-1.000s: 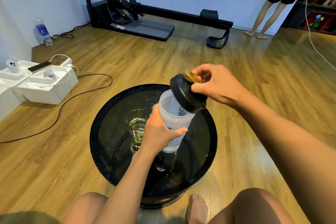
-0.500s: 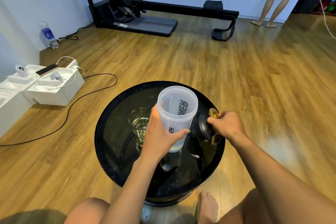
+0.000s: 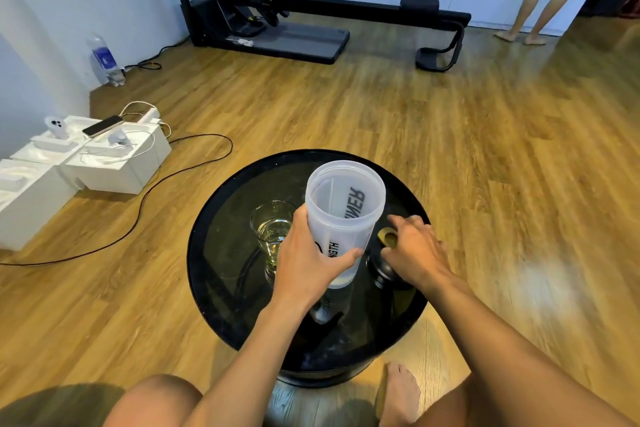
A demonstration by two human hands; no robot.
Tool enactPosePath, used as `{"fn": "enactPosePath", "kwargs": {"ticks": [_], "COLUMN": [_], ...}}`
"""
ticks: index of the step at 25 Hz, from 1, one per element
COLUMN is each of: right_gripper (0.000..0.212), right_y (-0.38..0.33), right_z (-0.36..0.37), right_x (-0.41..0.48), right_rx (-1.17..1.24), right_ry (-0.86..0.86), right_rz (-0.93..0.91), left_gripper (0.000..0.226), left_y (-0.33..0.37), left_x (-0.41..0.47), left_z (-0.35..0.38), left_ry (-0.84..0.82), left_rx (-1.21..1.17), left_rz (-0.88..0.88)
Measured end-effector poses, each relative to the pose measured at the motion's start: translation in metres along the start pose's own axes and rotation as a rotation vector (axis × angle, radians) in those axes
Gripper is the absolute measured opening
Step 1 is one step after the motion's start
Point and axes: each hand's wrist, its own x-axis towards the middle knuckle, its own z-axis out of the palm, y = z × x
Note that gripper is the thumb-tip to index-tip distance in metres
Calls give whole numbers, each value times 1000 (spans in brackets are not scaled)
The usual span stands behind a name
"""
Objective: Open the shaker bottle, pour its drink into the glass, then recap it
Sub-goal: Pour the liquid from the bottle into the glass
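My left hand (image 3: pixel 304 263) grips the translucent shaker bottle (image 3: pixel 346 208) around its lower half. The bottle is uncapped, upright, and held just above the round black table (image 3: pixel 204 218). A little clear liquid shows at its bottom. Just left of the bottle stands the clear glass (image 3: pixel 272 227), holding some liquid and partly hidden by my left hand. To the right of the bottle, the black lid (image 3: pixel 381 270) with its gold flip cap (image 3: pixel 389 238) lies on the table. My right hand (image 3: pixel 417 253) lies over the lid with its fingers spread.
White boxes (image 3: pixel 110 166) with a phone and cables sit on the wooden floor at the left, with a black cable (image 3: pixel 173 177) trailing toward the table. An exercise machine (image 3: pixel 294 31) and a standing person's legs (image 3: pixel 540 0) are far back. My knees and a foot are below the table.
My right hand took the lid off the bottle, carried it down to the table on the right and loosened its fingers over it. My left hand kept hold of the bottle.
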Motion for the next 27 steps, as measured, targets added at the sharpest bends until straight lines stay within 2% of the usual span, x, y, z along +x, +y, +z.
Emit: {"fn": "enactPosePath", "kwargs": {"ticks": [3,5,9,12,16,20,27], "right_gripper": [78,90,104,107,102,102,104], "right_y": [-16,-25,-48,-50,-49,-54,-61], "right_z": [-13,-22,-32,-32,-29,-28,-34], "right_x": [-25,-39,-51,-55,-58,-52,-37], "right_rx": [309,481,562,420,237,128,21], "right_ry": [-136,-135,-8,36,15,-23,-57], "right_rz": [-310,-387,-438,-445,-455,-413,-404], "left_gripper": [91,86,85,80,55,55,57], "left_y": [5,10,19,22,19,13,5], "left_x": [-4,-8,-18,-27,-34,-30,-17], "left_z": [-1,-4,-12,-13,-8,-1,8], "left_ry": [14,40,12,-82,-175,-210,-239], "left_rx": [-61,-128,-342,-570,-766,-818,-989], "left_rz": [-17,-46,-150,-224,-255,-422,-499]}}
